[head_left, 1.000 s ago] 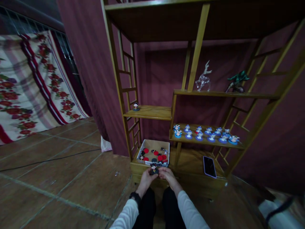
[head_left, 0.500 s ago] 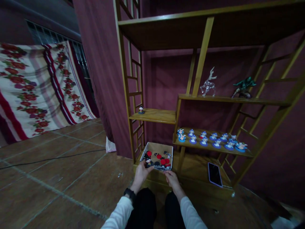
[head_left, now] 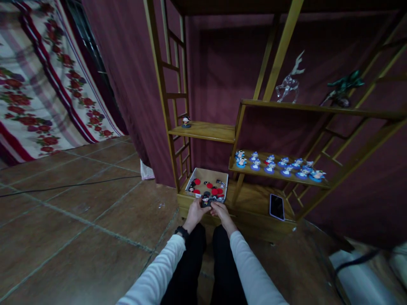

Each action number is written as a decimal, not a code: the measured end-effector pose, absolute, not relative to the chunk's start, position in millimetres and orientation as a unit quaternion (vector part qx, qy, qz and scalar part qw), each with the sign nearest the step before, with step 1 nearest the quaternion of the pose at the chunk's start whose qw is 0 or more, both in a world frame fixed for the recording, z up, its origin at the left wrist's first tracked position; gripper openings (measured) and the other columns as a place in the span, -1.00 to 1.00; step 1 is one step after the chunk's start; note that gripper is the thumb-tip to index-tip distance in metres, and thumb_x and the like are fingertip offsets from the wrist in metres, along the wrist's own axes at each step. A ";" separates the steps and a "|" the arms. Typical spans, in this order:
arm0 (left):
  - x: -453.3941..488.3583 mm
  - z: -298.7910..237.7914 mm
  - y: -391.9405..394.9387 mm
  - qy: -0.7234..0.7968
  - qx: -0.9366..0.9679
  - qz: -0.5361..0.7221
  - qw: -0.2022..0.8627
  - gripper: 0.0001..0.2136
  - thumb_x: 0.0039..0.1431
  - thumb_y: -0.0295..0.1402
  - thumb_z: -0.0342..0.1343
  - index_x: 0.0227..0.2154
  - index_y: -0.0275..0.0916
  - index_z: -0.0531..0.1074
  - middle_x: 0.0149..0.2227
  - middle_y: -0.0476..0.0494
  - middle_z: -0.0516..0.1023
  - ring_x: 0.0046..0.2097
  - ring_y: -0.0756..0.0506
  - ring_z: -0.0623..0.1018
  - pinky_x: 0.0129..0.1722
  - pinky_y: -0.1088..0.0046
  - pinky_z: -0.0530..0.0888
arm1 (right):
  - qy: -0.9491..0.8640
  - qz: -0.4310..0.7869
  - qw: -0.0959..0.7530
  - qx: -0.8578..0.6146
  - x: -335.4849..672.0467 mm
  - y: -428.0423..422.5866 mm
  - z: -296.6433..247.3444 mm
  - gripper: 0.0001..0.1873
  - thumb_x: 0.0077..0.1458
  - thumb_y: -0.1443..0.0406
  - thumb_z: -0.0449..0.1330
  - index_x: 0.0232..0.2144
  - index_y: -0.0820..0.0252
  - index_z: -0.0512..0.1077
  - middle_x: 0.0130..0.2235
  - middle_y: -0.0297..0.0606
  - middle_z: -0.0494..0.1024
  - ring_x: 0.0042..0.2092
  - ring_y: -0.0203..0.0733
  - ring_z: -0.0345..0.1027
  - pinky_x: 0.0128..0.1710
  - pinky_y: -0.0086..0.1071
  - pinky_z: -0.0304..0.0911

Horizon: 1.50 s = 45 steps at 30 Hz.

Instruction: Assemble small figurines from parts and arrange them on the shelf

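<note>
A small black-haired figurine (head_left: 205, 200) with a dark base is held upright in front of the box's near wall. My left hand (head_left: 194, 213) is closed on its left side, thumb along the base. From the right, my right hand (head_left: 220, 209) pinches at the same dark base, its fingertips partly hidden. Just beyond both hands sits a shallow open cardboard box (head_left: 212, 174) with white outer walls. Inside it lie several red discs (head_left: 215, 192) and small dark figurine parts, too small to make out singly.
A wooden display shelf (head_left: 206, 132) carries one small figurine (head_left: 186, 122) at left. Several blue-based figurines (head_left: 269, 167) line the lower right shelf, below a clear deer ornament (head_left: 290, 84) and a green ornament (head_left: 343, 91). A phone (head_left: 277, 207) lies on the bottom board.
My left hand has brought the figurine from over the box towards me, and the right hand has joined it at the base. The view has tilted down.
</note>
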<state>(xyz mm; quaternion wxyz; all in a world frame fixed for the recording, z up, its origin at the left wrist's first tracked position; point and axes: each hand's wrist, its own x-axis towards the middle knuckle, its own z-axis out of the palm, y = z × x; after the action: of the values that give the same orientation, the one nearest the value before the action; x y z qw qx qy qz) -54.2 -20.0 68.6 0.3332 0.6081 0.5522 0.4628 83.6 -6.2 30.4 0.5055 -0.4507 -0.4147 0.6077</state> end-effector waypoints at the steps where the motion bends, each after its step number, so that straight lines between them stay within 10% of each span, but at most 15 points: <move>1: -53.7 65.1 -19.0 0.546 0.614 0.462 0.335 -0.70 -0.28 -0.42 0.28 -0.37 -0.31 0.43 -0.43 -0.10 0.53 -0.34 -0.10 0.50 -0.34 0.44 0.39 | -0.411 0.612 0.507 -0.448 83.3 -5.8 29.8 -0.55 -0.31 0.02 0.28 -0.44 0.26 0.46 -0.60 -0.35 0.45 -0.61 -0.37 0.25 -0.60 -0.49 0.13; 16: -51.6 44.1 -18.3 0.439 0.371 0.516 0.634 -0.70 -0.14 -0.41 0.24 -0.27 -0.38 0.44 -0.46 -0.13 0.52 -0.49 0.05 0.47 -0.48 0.57 0.38 | -0.346 0.625 0.519 -0.470 84.7 -0.6 22.5 -0.66 -0.29 0.21 0.31 -0.39 0.28 0.46 -0.63 -0.37 0.44 -0.61 -0.37 0.26 -0.59 -0.48 0.21; 45: -49.1 43.4 -12.8 0.456 0.323 0.549 0.622 -0.81 -0.15 -0.41 0.25 -0.42 -0.38 0.46 -0.55 -0.06 0.46 -0.59 0.10 0.39 -0.59 0.61 0.29 | -0.378 0.641 0.512 -0.430 90.7 -13.3 38.2 -0.54 -0.32 0.20 0.34 -0.29 0.23 0.40 -0.42 -0.32 0.49 -0.46 -0.31 0.38 -0.43 -0.42 0.30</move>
<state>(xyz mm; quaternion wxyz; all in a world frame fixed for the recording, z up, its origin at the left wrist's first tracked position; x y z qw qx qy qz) -49.1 -12.8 43.4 0.6215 0.3231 0.4559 0.5491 90.7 -13.3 38.2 0.5117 -0.4301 -0.3776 0.6407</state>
